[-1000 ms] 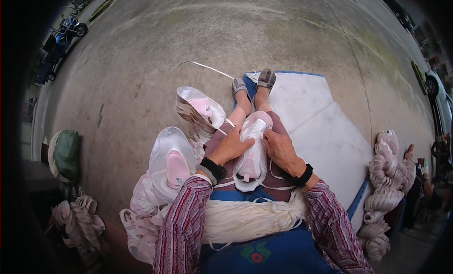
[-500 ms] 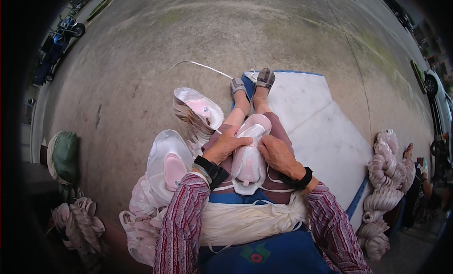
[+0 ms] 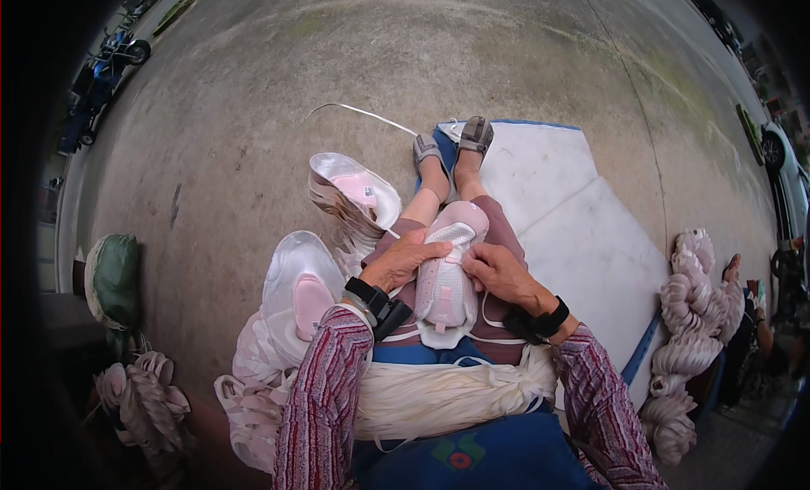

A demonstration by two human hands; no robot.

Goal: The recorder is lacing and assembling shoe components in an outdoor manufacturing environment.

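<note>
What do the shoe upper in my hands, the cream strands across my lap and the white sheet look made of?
Shoe upper: probably matte mesh fabric, from its fine texture. Cream strands: likely textile, slight sheen, lying limp. White sheet: perhaps plastic or coated cloth, smooth, creased.

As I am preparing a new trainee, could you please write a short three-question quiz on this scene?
1. Multiple choice: what do the left hand and the right hand both touch?
A) the green sack
B) the pink-and-white shoe upper
C) the parked car

2. True or false: the white sheet spreads mainly to the person's left.

3. Fill in the gap: the bundle of strands across the person's lap is ____ in colour.

Key:
1. B
2. False: the white sheet spreads to the person's right.
3. cream
</note>
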